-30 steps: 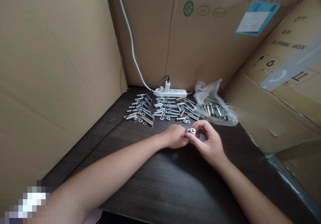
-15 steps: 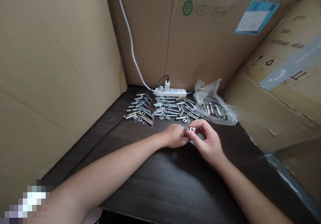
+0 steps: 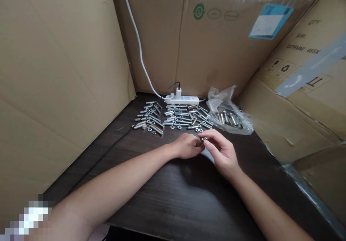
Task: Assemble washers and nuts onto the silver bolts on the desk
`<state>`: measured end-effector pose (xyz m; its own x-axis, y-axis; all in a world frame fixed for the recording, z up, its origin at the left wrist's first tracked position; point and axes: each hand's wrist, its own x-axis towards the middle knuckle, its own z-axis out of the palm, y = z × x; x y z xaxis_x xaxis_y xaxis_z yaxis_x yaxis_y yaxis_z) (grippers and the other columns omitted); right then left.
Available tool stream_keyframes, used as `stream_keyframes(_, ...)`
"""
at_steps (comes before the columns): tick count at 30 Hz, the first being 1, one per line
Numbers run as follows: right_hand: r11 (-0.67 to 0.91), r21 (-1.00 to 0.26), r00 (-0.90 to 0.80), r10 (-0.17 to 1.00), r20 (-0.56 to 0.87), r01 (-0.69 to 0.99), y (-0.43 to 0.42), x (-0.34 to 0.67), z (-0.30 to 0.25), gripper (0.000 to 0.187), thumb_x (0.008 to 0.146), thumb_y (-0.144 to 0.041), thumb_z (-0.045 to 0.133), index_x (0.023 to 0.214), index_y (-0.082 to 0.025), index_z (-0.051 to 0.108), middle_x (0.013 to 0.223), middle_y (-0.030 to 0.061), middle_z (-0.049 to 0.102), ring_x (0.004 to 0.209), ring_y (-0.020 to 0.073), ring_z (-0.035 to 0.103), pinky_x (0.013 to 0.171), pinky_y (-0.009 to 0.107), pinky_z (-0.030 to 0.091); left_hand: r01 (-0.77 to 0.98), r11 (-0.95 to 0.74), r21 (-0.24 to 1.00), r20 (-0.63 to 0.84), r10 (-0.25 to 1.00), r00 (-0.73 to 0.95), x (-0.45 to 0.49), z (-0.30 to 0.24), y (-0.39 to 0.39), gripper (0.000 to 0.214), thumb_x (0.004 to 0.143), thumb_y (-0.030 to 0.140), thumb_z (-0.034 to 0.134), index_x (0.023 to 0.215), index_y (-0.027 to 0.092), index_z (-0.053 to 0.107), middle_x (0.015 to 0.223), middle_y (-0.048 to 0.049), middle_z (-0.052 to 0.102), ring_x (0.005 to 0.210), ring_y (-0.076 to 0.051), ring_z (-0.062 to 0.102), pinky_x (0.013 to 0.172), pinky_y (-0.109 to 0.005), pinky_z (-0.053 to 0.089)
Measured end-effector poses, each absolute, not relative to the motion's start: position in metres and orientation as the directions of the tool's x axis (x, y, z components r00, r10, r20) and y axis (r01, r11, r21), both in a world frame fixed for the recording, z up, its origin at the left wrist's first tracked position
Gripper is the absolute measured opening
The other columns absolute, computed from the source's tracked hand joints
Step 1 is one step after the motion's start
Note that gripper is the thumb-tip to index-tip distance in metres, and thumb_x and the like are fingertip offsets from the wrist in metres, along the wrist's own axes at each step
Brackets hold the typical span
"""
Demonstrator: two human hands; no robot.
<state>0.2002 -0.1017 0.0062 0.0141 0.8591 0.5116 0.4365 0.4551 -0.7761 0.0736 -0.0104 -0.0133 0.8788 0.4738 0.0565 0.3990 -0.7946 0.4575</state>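
My left hand (image 3: 186, 146) is closed with its fingers curled away from view, apparently around the shank of a bolt, which is mostly hidden. At the bolt's near end, my right hand (image 3: 223, 154) pinches a small shiny metal nut (image 3: 203, 139) between thumb and forefinger. The two hands almost touch, low over the dark table (image 3: 173, 194). Beyond them lie rows of silver and brassy bolts (image 3: 181, 119) with metal sleeves, and among these are loose washers and nuts, such as a ring washer (image 3: 154, 133).
Behind the bolts stands a white power strip (image 3: 186, 100) with a plugged-in charger. Its black cable (image 3: 108, 151) crosses the table at left. A clear plastic bag (image 3: 238, 120) of bolts lies at right. Large cardboard boxes (image 3: 156, 35) wall in three sides.
My right fingers have shifted slightly around the nut, which now shows from a different angle. My left hand stays nearly still. The view has moved a little.
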Motion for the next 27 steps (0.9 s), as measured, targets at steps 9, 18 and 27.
stream_keyframes(9,0.374,-0.86,0.129,0.889,0.438,0.348,-0.0956,0.1984,-0.0013,0.021,0.075,-0.03,0.069,0.081,-0.021,0.05,0.089,0.0045,0.058,0.079,0.0175,0.057,0.066,0.029,0.05,0.375,-0.774,0.509,0.054,0.464,0.884,0.0713,-0.0113,-0.0109,0.021,0.085,0.029,0.046,0.086,0.019,0.065,0.08,-0.0023,0.069,0.077,-0.018,0.064,0.066,-0.023,0.042)
stream_keyframes(18,0.461,-0.773,0.008,0.857,0.516,0.437,-0.1012,0.2045,0.0065,0.017,0.087,-0.025,0.052,0.098,-0.021,0.065,0.1,0.0076,0.062,0.095,0.022,0.058,0.077,0.034,0.047,0.422,-0.796,0.434,0.072,0.498,0.864,0.0737,-0.016,-0.0102,0.035,0.089,0.034,0.037,0.068,0.017,0.06,0.067,-0.0017,0.063,0.064,-0.015,0.058,0.056,-0.023,0.035)
stream_keyframes(27,0.406,-0.835,0.085,0.881,0.466,0.372,-0.0955,0.2039,0.0011,0.017,0.078,-0.033,0.066,0.083,-0.021,0.055,0.089,0.0054,0.058,0.082,0.0178,0.057,0.065,0.028,0.049,0.423,-0.781,0.46,0.053,0.5,0.865,0.0723,-0.0133,-0.011,0.03,0.085,0.034,0.046,0.066,0.017,0.062,0.064,-0.0034,0.064,0.068,-0.017,0.062,0.061,-0.023,0.04)
